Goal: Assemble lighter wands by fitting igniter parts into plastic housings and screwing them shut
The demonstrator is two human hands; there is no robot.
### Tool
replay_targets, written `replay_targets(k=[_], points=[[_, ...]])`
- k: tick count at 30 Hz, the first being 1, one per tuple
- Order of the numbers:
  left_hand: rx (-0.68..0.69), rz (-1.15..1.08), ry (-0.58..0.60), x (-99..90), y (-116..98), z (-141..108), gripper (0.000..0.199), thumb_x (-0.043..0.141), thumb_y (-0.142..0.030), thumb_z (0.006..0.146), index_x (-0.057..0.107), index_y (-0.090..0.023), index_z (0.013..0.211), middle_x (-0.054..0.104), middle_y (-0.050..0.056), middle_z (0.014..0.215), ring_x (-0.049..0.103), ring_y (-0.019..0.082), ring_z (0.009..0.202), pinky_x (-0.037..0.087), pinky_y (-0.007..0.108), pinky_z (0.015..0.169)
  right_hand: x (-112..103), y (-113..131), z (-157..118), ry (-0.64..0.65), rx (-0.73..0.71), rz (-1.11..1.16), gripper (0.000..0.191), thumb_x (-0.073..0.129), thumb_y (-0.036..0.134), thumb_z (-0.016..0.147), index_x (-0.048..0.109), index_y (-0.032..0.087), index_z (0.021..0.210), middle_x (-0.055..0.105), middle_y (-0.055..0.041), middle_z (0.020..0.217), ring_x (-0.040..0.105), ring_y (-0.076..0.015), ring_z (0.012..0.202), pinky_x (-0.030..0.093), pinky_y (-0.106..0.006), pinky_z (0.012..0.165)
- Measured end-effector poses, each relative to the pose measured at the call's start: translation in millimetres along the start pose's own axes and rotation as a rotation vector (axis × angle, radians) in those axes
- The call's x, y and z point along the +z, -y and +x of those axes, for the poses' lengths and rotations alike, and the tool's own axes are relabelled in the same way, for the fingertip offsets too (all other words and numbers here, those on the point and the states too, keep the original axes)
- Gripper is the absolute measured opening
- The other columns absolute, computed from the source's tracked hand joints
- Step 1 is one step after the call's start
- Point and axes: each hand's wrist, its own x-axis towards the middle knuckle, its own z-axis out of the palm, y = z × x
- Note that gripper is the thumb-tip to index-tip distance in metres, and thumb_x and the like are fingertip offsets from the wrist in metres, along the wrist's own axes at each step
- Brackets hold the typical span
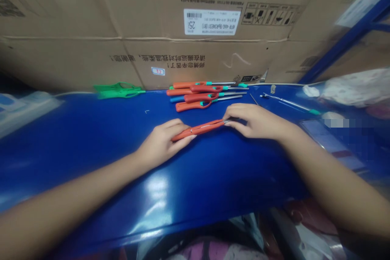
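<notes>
Free tabletop (219, 183) nearside; lighter pile (199, 97), then cardboard (152, 16), beyond

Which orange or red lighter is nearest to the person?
The orange lighter between the left hand and right hand; the others lie piled behind it.

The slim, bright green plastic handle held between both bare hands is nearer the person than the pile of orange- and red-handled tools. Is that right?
Its colour is wrong: the head view shows a slim orange plastic handle between the left hand and the right hand.
</notes>
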Motion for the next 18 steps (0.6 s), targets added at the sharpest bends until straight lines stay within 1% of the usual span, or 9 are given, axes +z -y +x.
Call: replay_targets(k=[5, 13, 16, 18], points=[[0.015, 0.017, -0.009, -0.3, 0.4, -0.9, 0.021, 0.061, -0.032, 0.097, 0.071, -0.014, 0.102, 0.066, 0.006, 0.091, 0.064, 0.015, 0.078, 0.050, 0.025, 0.073, 0.8, 2.1, 0.1, 0.023, 0.036, 0.021, 0.011, 0.051, 0.023, 0.096, 0.061, 0.019, 0.095, 0.067, -0.0068, 0.092, 0.061, -0.0198, 0.082, 0.046, -0.031, 0.073], [0.087, 0.118, -0.052, 1.5, -1.2, -3.6, 0.024, 0.059, -0.031, 0.098, 0.069, -0.014, 0.111, 0.067, 0.008, 0.095, 0.066, 0.017, 0.083, 0.052, 0.027, 0.076, 0.0, 1.6, 0.1, -0.027, 0.016, 0.008, 0.008, 0.051, 0.023, 0.095, 0.058, 0.019, 0.091, 0.066, -0.0064, 0.089, 0.060, -0.0193, 0.080, 0.045, -0.030, 0.071], [0.079, 0.147, -0.042, 1.7, -0.7, -3.8, 0.025, 0.057, -0.032, 0.099, 0.068, -0.015, 0.114, 0.067, 0.008, 0.097, 0.066, 0.018, 0.086, 0.053, 0.028, 0.078, -0.3, 2.8, 0.2, 0.005, 0.028, 0.013, 0.010, 0.052, 0.023, 0.095, 0.060, 0.019, 0.094, 0.067, -0.0067, 0.091, 0.061, -0.0198, 0.082, 0.045, -0.031, 0.072], [0.049, 0.168, -0.005, 2.1, -0.3, -3.1, 0.026, 0.055, -0.033, 0.100, 0.067, -0.015, 0.116, 0.066, 0.009, 0.101, 0.066, 0.019, 0.090, 0.053, 0.030, 0.081, 0.7, 3.1, 0.4, 0.043, 0.042, 0.011, 0.012, 0.052, 0.024, 0.096, 0.062, 0.018, 0.095, 0.067, -0.0070, 0.092, 0.062, -0.0199, 0.083, 0.046, -0.031, 0.073]])
